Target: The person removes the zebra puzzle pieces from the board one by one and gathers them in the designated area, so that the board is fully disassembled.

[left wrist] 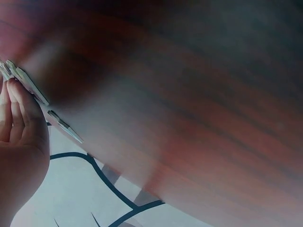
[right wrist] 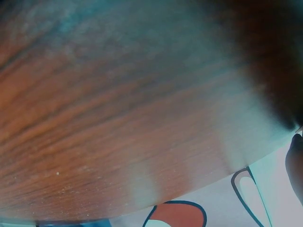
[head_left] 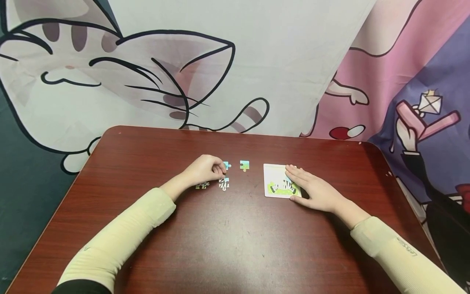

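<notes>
My left hand (head_left: 204, 168) is over the table's middle, fingers curled and fingertips together at the upper edge of a black-and-white striped jigsaw piece (head_left: 224, 185), which they seem to pinch. A blue jigsaw piece (head_left: 227, 165) shows just beyond those fingers, and another striped piece (head_left: 202, 185) lies partly under the hand. A blue-and-green jigsaw piece (head_left: 244, 165) lies apart, farther right. My right hand (head_left: 317, 192) rests with straight fingers on the right side of a square puzzle board (head_left: 270, 171). Its white-edged picture has zebra legs on green; the hand covers part of it.
The brown wooden table (head_left: 235, 245) has rounded far corners. Behind it hangs a cloth (head_left: 293, 61) printed with a cartoon cat, with pink and purple figures at right. Both wrist views show mostly blurred tabletop.
</notes>
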Demonstrator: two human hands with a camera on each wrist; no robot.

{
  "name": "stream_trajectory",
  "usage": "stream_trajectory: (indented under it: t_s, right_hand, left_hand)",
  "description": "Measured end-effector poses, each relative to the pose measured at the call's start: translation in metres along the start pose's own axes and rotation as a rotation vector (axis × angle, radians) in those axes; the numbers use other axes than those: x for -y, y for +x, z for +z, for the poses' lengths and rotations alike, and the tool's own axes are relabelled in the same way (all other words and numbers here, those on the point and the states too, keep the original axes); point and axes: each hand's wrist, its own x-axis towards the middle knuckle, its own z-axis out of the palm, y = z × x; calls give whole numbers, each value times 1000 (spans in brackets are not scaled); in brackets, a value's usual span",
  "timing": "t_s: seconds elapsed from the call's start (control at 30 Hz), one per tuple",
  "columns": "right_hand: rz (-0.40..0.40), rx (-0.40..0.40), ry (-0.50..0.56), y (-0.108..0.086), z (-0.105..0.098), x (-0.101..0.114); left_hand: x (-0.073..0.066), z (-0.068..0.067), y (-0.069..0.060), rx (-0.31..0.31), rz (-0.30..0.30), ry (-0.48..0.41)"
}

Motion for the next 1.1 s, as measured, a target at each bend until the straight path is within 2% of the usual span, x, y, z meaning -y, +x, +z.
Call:
stream_trajectory:
  t_s: [0.23,0.5,1.1]
  right_hand:
    - [25,22,17,2,-1,0]
    - [48,28,53,2,-3,0]
    - [51,-12,81,1,-3,-2]
  left_hand:
    - [0,-1,1,-19,9,-8]
    - [-9,3,9,-34,6,-33]
    - [-55,37,50,27,102,-56]
